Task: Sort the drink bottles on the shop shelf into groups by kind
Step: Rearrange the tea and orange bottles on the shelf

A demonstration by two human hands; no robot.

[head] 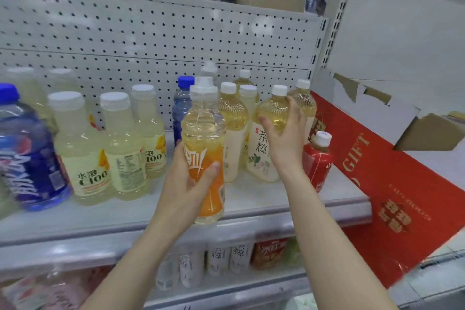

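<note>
An orange-label bottle (204, 151) is gripped around its middle by the left hand (187, 178) and held upright in front of the shelf (314, 205) edge, clear of the rows. The right hand (283, 138) is cupped on a tea bottle (268, 133), fingers wrapped over its shoulder; the bottle leans a little to the left among the other tea bottles (232, 131). Pale C100 bottles (83, 148) are grouped to the left, and a red bottle (317, 158) stands at the right. The tea bottle is best steadied first, then slid toward its own kind, so that a gap is opened (probably for the orange one). A low grip would be safer, since the neighbours stand close and could be toppled.
</note>
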